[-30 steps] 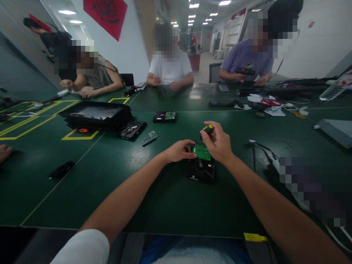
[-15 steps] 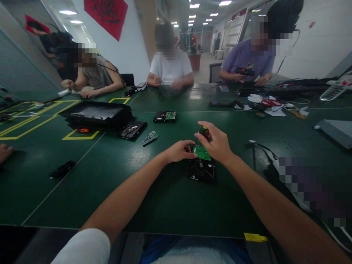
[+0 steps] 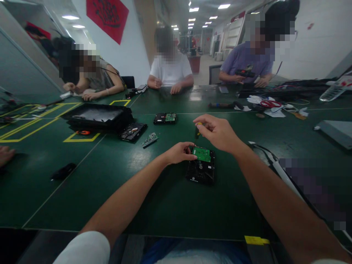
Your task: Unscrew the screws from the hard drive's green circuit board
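A black hard drive [image 3: 200,173] lies on the green table in front of me, its green circuit board [image 3: 202,154] facing up. My left hand [image 3: 180,152] grips the drive's far left edge, with the thumb on the board's corner. In my right hand [image 3: 217,132] is a screwdriver [image 3: 198,130] with a yellow and dark handle, pinched near the top. It stands nearly upright, and its thin shaft points down at the far left corner of the board. Whether the tip sits in a screw is too small to tell.
A second hard drive [image 3: 165,118] and a loose circuit board [image 3: 150,140] lie beyond my left hand. Farther left, another drive [image 3: 133,131] rests against a black bin [image 3: 97,116]. Cables and a white power strip [image 3: 286,176] are at right. Several people sit across the table.
My right hand has shifted slightly left and turned, bringing the screwdriver more upright over the board's corner. More of the board shows now. My left hand stays on the drive.
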Motion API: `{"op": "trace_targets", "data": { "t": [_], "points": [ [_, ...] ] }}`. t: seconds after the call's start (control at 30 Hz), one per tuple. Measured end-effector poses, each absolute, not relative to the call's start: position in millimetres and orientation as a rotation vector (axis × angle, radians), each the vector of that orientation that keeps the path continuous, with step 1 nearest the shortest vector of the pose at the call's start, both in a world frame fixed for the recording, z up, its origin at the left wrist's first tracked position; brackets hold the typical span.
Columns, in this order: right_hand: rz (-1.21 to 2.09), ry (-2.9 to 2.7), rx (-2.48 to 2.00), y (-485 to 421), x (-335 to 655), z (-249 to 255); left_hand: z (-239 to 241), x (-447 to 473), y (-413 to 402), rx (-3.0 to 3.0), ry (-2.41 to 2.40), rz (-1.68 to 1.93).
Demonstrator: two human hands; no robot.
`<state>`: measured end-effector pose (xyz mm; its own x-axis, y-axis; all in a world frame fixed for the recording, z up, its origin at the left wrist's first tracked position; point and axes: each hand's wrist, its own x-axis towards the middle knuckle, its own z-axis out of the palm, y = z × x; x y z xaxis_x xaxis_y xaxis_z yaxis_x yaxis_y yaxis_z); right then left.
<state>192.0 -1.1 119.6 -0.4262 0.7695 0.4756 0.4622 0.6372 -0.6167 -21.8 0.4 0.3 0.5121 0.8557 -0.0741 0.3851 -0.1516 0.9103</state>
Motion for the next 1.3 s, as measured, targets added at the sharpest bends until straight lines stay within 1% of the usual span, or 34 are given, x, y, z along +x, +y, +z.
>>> {"op": "trace_targets", "data": {
  "t": [0.2, 0.4, 0.47, 0.63, 1.0, 1.17, 1.3],
  "points": [
    [0.962, -1.951, -0.977, -4.0, 194.2, 115.7, -0.3, -21.7, -0.3, 1.750, 1.051, 0.601],
    [1.176, -1.798, -0.981, -4.1, 189.7, 120.1, -1.5, -21.8, -0.7, 1.733, 1.027, 0.611],
    [1.178, -1.812, -0.988, -3.7, 191.7, 121.9, -2.5, -21.7, -0.9, 1.719, 1.022, 0.627],
    [1.064, -1.912, -0.989, 0.5, 196.0, 117.7, -4.7, -21.7, -1.0, 1.692, 1.025, 0.660],
    [1.366, -1.692, -1.029, 1.2, 193.2, 121.5, -5.1, -23.6, 1.9, 1.753, 1.044, 0.610],
    [1.338, -1.768, -1.010, 0.4, 196.0, 123.9, -3.6, -23.5, 0.8, 1.727, 1.032, 0.609],
    [1.240, -1.830, -1.039, -1.1, 195.0, 123.2, -1.2, -22.6, -0.9, 1.727, 1.039, 0.601]
  ]
}}
